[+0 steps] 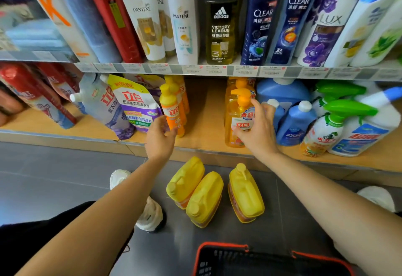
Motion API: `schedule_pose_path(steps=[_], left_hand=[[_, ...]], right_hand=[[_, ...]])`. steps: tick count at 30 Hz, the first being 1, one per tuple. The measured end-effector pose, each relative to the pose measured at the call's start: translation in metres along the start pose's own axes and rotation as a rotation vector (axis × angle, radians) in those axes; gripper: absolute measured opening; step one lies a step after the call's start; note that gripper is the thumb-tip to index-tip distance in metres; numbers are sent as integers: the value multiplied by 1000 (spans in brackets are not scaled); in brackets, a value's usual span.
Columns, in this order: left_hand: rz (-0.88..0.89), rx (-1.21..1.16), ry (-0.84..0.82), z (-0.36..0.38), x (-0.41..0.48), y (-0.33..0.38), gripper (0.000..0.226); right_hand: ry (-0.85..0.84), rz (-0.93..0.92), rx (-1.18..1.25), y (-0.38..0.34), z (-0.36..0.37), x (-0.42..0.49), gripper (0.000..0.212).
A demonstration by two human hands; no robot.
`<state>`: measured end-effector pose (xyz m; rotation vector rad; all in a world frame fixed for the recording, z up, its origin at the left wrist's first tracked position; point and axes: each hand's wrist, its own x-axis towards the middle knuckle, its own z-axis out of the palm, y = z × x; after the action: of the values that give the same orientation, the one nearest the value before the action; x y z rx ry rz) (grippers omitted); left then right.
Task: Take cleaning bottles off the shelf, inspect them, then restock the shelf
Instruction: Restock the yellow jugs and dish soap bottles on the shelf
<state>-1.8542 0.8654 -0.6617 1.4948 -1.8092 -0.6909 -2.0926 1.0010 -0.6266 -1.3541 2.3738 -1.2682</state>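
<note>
Both forearms are seen uncovered up to the left hand (159,138) and the right hand (256,134). A black trouser leg (39,241) is worn on the left side. White shoes are worn: a left shoe (118,178) and a right shoe (377,196). A cream ribbed part (150,214) with a black edge is shown beside the left forearm; its belonging cannot be told.

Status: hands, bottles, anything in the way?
Right hand grips orange pump bottle on lower shelf. Left hand open beside slim orange bottle. Three yellow jugs on floor, not blocking reach.
</note>
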Motion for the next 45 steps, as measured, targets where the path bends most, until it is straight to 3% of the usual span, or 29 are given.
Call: schedule_pose_path(steps=[3, 7, 13, 18, 21, 25, 30, 34, 39, 45], left_hand=[[56, 84, 196, 3, 26, 15, 56], [2, 205, 121, 12, 52, 23, 79], [-26, 162, 108, 14, 57, 24, 64], [93, 55, -42, -9, 32, 19, 52], [117, -52, -133, -29, 21, 29, 51], [202, -113, -191, -61, 5, 70, 51], [192, -331, -426, -99, -17, 126, 46], [193, -417, -597, -117, -35, 163, 50], [154, -546, -683, -122, -61, 194, 46], [82, -689, -653, -99, -87, 205, 35]], right_hand=[[89, -55, -40, -5, 4, 20, 80], [70, -42, -29, 9, 10, 26, 82], [68, -140, -89, 22, 7, 27, 89], [16, -134, -39, 19, -2, 28, 91], [-132, -71, 40, 16, -12, 32, 96], [-407, 21, 189, 6, -44, 39, 102], [-420, -44, 170, -37, -73, 24, 79], [-604, -45, 344, -84, -75, -12, 90], [-457, -54, 421, -97, -85, -46, 68], [-466, 31, 586, -72, -107, -68, 62]])
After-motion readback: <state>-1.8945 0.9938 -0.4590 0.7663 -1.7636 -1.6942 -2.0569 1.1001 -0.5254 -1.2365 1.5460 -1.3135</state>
